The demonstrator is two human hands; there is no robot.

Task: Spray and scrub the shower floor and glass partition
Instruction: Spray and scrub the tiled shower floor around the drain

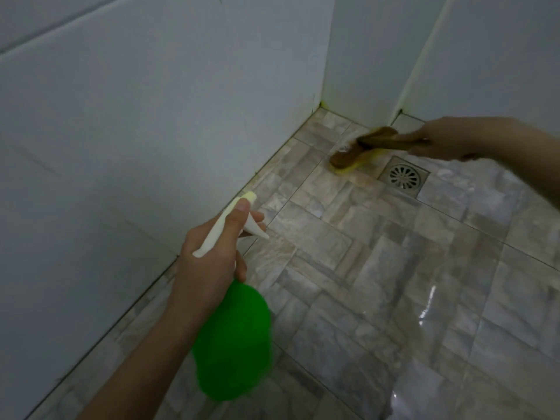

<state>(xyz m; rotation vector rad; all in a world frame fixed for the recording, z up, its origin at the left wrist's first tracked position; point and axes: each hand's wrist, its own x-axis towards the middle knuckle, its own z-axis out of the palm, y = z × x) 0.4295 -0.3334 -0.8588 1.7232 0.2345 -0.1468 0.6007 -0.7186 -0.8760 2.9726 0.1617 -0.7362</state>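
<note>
Here the left hand (209, 256) grips the spray bottle (233, 344), the right hand (439, 142) the scrub brush (348, 159)

We see a bright green plastic spray bottle (233, 344) with a cream-white trigger head (230, 224), a brown scrub brush with yellow bristles (353, 157), grey-beige stone-patterned floor tiles (348, 268), plain white wall tiles (151, 116), and a silver square drain (403, 176) with radial slots.
</note>
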